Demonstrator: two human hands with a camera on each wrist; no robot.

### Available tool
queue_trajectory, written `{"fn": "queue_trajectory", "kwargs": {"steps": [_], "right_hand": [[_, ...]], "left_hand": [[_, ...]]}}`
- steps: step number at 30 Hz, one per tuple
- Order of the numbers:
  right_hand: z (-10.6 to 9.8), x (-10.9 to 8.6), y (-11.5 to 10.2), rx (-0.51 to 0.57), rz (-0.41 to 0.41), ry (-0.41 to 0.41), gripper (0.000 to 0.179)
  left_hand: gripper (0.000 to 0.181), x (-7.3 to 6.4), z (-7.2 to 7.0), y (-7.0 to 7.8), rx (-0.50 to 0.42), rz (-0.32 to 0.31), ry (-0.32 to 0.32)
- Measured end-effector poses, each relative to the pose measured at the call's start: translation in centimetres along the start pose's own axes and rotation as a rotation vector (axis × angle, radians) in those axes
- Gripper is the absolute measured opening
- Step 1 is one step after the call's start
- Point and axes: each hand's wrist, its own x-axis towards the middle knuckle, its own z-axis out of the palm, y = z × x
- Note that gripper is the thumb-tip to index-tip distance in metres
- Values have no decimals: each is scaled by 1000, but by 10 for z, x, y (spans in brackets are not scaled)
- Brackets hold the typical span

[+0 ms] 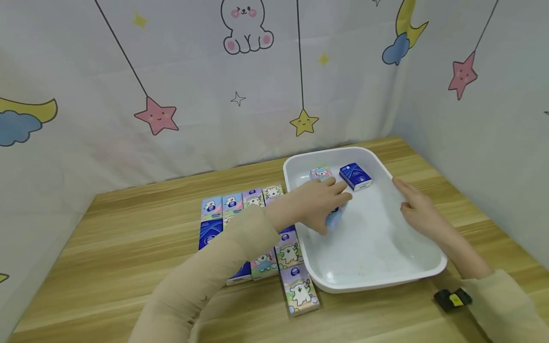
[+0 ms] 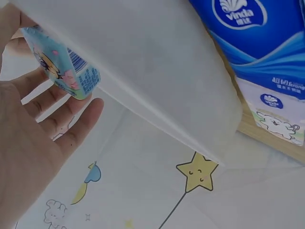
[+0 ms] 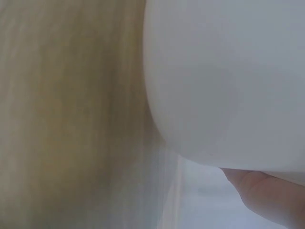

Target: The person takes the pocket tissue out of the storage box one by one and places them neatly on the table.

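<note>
My left hand (image 1: 321, 202) reaches into the white tray (image 1: 369, 267) and holds a light blue cartoon-print tissue pack (image 1: 336, 216) between thumb and fingers. In the left wrist view, the barcode side of that tissue pack (image 2: 78, 71) faces outward. Just beyond the fingers lie a pastel tissue pack (image 1: 320, 173) and a dark blue tissue pack (image 1: 355, 176), both inside the tray. At the tray's right side, my right hand (image 1: 422, 212) grips the rim; part of its fingers is hidden. One finger (image 3: 271, 195) shows under the tray in the right wrist view.
Left of the tray, several tissue packs stand in close rows, partly covered by the left forearm; a lilac pack (image 1: 300, 290) sticks out in front. A black strap-like object (image 1: 452, 299) is at the right sleeve. A printed cloth (image 1: 214, 143) closes off the wooden table's back.
</note>
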Motion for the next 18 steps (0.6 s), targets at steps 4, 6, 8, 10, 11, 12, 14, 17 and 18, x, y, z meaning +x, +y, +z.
{"fn": "queue_trajectory", "kwargs": {"steps": [4, 6, 8, 10, 11, 12, 14, 17, 18], "right_hand": [[0, 0, 0, -1, 7, -6, 60], [0, 1, 0, -2, 6, -7, 60], [0, 1, 0, -4, 8, -8, 60], [0, 1, 1, -5, 8, -9, 61], [0, 1, 1, -6, 8, -9, 61], [0, 1, 1, -5, 11, -13, 61], [-1, 1, 1, -6, 14, -16, 61], [-1, 1, 1, -7, 18, -19, 61], [-1, 1, 0, -7, 17, -19, 61]], "left_hand": [[83, -17, -4, 8, -11, 5, 59], [83, -26, -7, 11, -44, 1, 86], [83, -36, -9, 13, -89, -14, 109], [83, -46, -10, 14, -130, -31, 131], [83, -51, -9, 14, -155, -43, 141], [83, -56, -8, 14, -174, -51, 150], [83, -65, -6, 15, -203, -67, 162], [84, -77, -2, 19, -221, -87, 179], [84, -81, -1, 20, -216, -92, 186]]}}
